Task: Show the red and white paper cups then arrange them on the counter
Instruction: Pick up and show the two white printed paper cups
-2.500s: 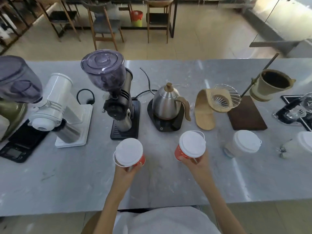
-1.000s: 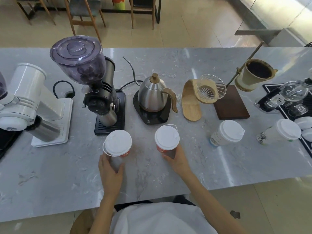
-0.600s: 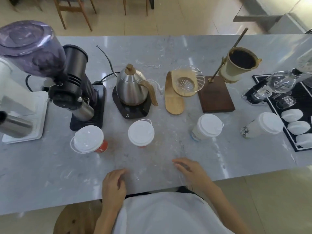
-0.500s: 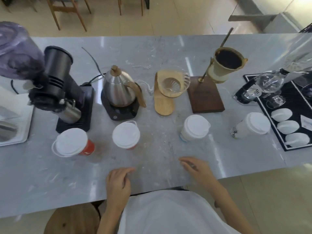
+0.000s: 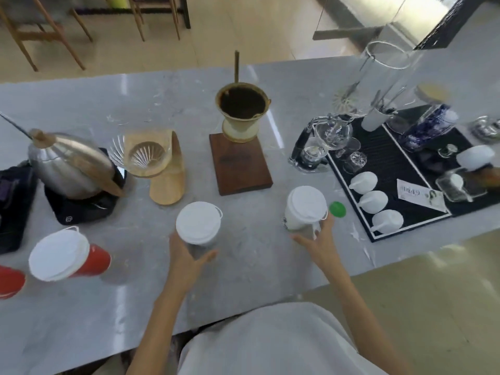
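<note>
Reaching forward with both hands, I have each one at a lidded white cup on the counter [image 5: 81, 307]. My left hand [image 5: 186, 255] is cupped around the near side of the left white cup [image 5: 198, 223], thumb out to the right and fingers half curled on the cup's left flank; it looks like a loose hold rather than a firm squeeze. My right hand [image 5: 318, 244] is spread wider, fingertips touching the lower wall of the right white cup [image 5: 305, 208], thumb pointing left; whether it has truly closed on the cup I cannot tell.

Both white cups stand upright, long axis vertical, lids toward me, a short way in from the counter's near edge, straight ahead of the hand beside each. The left one sits just in front of the wooden stand [image 5: 169, 169], the right one between the dark wooden base [image 5: 239, 169] and the black tray [image 5: 378, 158], with a green cap [image 5: 337, 209] just beside it.

A red cup [image 5: 70, 258] stands near the left edge, well apart from my left hand, and another red cup [image 5: 9, 281] is cut off at the frame edge. I judge the reds are already placed, so the coming lift goes straight up from these two grips.
</note>
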The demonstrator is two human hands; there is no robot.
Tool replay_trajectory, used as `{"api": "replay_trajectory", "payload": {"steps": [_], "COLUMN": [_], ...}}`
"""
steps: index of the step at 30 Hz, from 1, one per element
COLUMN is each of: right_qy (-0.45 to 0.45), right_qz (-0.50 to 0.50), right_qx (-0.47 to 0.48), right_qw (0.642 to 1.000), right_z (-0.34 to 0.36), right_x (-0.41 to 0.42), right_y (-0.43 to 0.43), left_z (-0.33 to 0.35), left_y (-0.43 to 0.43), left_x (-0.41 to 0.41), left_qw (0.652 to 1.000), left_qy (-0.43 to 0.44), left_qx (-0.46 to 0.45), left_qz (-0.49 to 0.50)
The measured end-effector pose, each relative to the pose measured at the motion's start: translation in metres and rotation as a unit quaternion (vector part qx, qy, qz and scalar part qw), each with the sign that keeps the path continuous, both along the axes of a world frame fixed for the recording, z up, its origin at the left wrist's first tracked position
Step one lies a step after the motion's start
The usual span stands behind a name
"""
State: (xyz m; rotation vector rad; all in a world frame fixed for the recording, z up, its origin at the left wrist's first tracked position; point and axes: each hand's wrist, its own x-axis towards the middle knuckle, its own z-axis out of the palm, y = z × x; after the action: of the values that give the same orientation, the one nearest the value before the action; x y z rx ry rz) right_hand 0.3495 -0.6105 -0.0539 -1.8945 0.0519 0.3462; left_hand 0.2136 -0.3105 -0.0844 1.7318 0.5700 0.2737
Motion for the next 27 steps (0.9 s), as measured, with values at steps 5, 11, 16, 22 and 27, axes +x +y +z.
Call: {"api": "replay_trajectory", "payload": {"steps": [5, 11, 16, 22, 27], "right_qy": [0.033, 0.021, -0.04, -0.099, -0.052], "right_qz": [0.009, 0.085, 0.15, 0.153, 0.17], "right_qx": [0.083, 0.157, 0.299, 0.402, 0.476], "right_qw": [0.996, 0.984, 0.942, 0.897, 0.861], "right_z": [0.018, 0.096, 0.201, 0.31, 0.323], "right_x": [0.025, 0.037, 0.068, 0.085, 0.067], "right_y": [0.017, 0.027, 0.071, 0.116, 0.12], "left_z": [0.013, 0.113, 0.246, 0.359, 0.355], "left_y": [-0.023, -0.034, -0.012, -0.002, -0.013], "left_x": [0.013, 0.03, 0.075, 0.109, 0.105], "left_qw": [0.999, 0.982, 0.949, 0.931, 0.912], "left_qy": [-0.006, -0.16, -0.284, -0.331, -0.354], "left_qx": [-0.022, -0.095, -0.138, -0.141, -0.193], "left_qz": [0.036, 0.026, 0.011, -0.059, -0.076]}}
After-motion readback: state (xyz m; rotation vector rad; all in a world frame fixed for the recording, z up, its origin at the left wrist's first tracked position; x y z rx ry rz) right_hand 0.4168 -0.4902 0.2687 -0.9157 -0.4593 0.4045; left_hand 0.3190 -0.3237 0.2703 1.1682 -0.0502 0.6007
